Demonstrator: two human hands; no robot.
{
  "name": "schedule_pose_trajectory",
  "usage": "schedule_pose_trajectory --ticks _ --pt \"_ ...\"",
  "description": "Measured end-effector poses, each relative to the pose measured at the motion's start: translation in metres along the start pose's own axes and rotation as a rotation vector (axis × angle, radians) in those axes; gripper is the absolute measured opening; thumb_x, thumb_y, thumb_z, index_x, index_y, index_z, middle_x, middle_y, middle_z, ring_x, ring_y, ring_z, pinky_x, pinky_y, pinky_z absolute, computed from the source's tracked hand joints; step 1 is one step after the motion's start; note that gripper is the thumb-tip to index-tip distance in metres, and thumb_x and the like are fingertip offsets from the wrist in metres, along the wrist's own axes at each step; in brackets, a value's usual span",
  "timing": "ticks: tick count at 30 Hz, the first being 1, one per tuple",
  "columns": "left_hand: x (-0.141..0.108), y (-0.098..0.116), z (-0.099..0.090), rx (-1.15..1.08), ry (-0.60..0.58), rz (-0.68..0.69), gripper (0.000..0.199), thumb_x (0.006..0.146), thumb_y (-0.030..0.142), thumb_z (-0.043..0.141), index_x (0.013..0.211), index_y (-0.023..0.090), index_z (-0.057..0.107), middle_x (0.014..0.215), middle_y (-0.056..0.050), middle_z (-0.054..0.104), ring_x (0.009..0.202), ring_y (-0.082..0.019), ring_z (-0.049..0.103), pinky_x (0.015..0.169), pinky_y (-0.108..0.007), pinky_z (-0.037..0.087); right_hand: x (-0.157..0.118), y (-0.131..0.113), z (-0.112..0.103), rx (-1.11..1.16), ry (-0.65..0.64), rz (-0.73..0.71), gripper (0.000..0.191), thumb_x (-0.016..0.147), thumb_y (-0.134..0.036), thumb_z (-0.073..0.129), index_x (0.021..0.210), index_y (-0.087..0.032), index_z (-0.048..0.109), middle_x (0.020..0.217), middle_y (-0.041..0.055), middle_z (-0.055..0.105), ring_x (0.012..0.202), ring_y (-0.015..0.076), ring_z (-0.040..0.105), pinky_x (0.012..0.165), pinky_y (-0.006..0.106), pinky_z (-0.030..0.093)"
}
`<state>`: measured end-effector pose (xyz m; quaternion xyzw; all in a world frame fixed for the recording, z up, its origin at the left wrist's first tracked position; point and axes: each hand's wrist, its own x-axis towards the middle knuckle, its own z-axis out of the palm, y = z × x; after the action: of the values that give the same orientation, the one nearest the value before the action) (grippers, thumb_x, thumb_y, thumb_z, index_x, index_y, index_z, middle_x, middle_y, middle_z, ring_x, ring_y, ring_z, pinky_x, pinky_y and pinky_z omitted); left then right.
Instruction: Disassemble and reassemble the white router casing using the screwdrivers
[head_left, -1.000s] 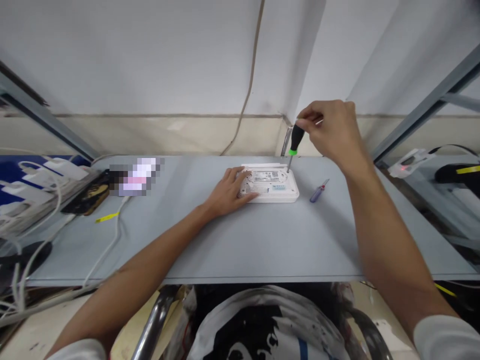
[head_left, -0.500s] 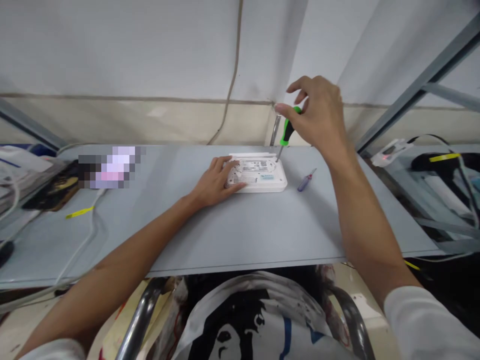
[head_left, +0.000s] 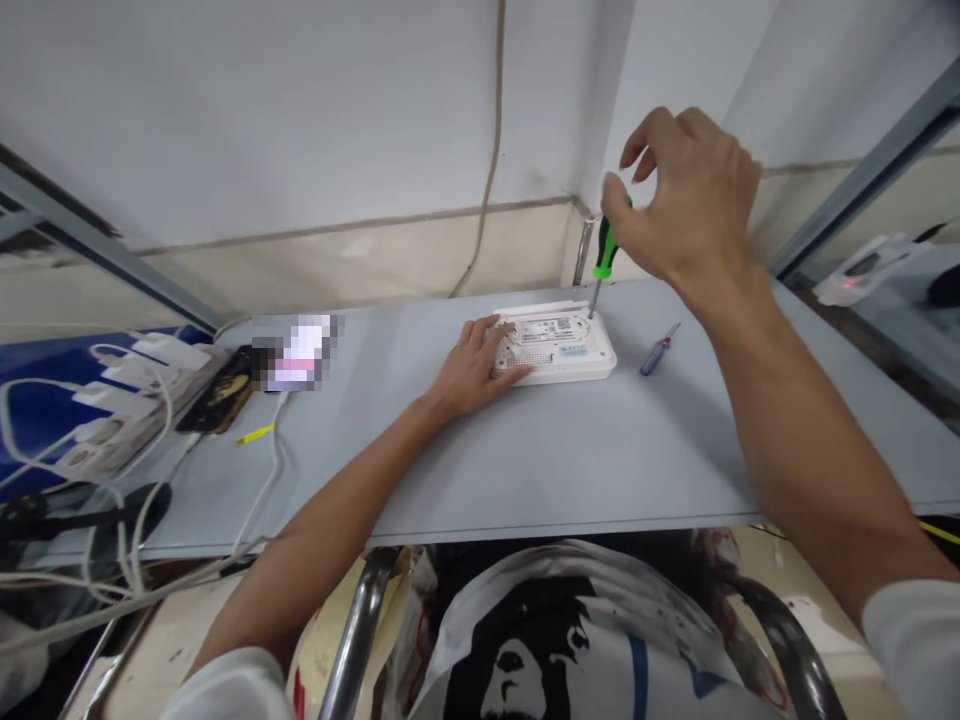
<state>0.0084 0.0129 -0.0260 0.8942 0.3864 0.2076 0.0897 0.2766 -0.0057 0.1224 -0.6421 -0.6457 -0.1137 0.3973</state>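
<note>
A white electronic device (head_left: 592,358), perhaps a router, lies on the table with its labelled, vented side up. My left hand (head_left: 480,362) grips its left end, thumb along the front edge and fingers over the top. My right hand (head_left: 686,195) is raised above the right end, closed loosely round the upper handle of a green-and-black screwdriver (head_left: 604,250). The thumb lies against the handle; the upper fingers are curled apart, and the palm side is partly hidden. The screwdriver stands nearly upright, its tip at the device's back right corner. A small purple-handled screwdriver (head_left: 657,357) lies to the right.
The grey table (head_left: 555,460) meets a wall at the back. At left lie a dark phone (head_left: 219,388), a blurred-out lit phone (head_left: 300,352), white cables and several white chargers (head_left: 112,410). Metal frame bars (head_left: 870,170) stand at both sides.
The view has swung left, so everything sits farther right. My right hand has risen a little relative to the screwdriver, whose tip stays at the same corner. My left hand stays on the device.
</note>
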Motion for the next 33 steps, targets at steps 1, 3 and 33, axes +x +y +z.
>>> schedule_pose_trajectory --ticks 1,3,33 --pt "0.001 0.000 0.000 0.001 0.002 0.002 0.073 0.099 0.071 0.050 0.153 0.021 0.045 0.157 -0.019 0.042 0.143 -0.039 0.040 0.117 -0.062 0.043 0.001 0.001 -0.001 0.010 0.000 0.001 0.015 0.093 -0.042 0.057 0.107 -0.039 0.062 0.114 0.0055 0.072 0.117 0.0367 0.061 0.090 0.055 0.049" --pt "0.002 -0.001 -0.001 0.009 0.006 0.006 0.072 0.099 0.069 0.051 0.152 0.021 0.045 0.157 -0.019 0.042 0.143 -0.039 0.041 0.118 -0.062 0.042 0.002 0.005 -0.001 0.041 -0.032 -0.024 0.017 0.092 -0.052 0.061 0.106 -0.043 0.063 0.113 0.0044 0.072 0.121 0.0370 0.059 0.091 0.057 0.051" --pt "0.004 -0.002 0.000 -0.018 0.009 0.013 0.075 0.098 0.072 0.049 0.152 0.021 0.045 0.154 -0.020 0.043 0.143 -0.040 0.041 0.118 -0.062 0.043 0.002 0.003 0.011 0.077 -0.110 -0.089 0.017 0.094 -0.046 0.056 0.106 -0.035 0.061 0.112 0.0067 0.072 0.117 0.0387 0.060 0.101 0.064 0.046"
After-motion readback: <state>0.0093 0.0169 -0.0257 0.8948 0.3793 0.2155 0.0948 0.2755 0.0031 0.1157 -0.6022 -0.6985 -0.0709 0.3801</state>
